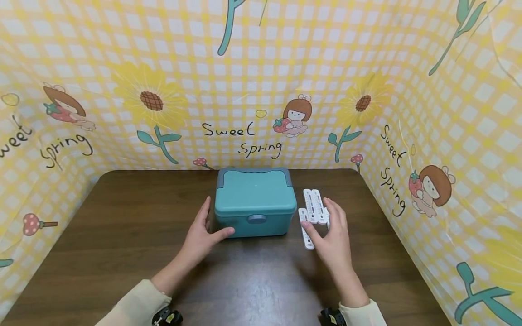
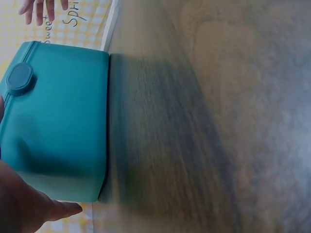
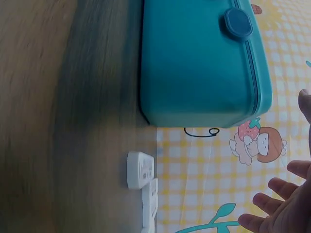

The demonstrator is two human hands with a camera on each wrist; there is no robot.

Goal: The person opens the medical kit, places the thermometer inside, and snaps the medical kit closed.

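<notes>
A teal lidded box (image 1: pixel 253 192) with a blue-grey oval latch (image 1: pixel 257 219) on its front stands on the table, its lid down. My left hand (image 1: pixel 200 237) is at the box's left front corner, fingers straight along the side and thumb extended across the front. In the left wrist view the left thumb and finger (image 2: pixel 63 209) show beside the box. To the right of the box lie several flat white strips (image 1: pixel 306 231) with dark print. Over them hovers my right hand (image 1: pixel 335 244), fingers spread and relaxed, partly hiding one strip; nothing shows in its grasp.
The dark wooden table (image 1: pixel 134 217) is enclosed at the back and sides by a yellow checked cloth (image 1: pixel 253 81) printed with flowers, girls and lettering. The box stands close to the table's back edge. Dark bands circle both wrists at the pale sleeves (image 1: pixel 136 303).
</notes>
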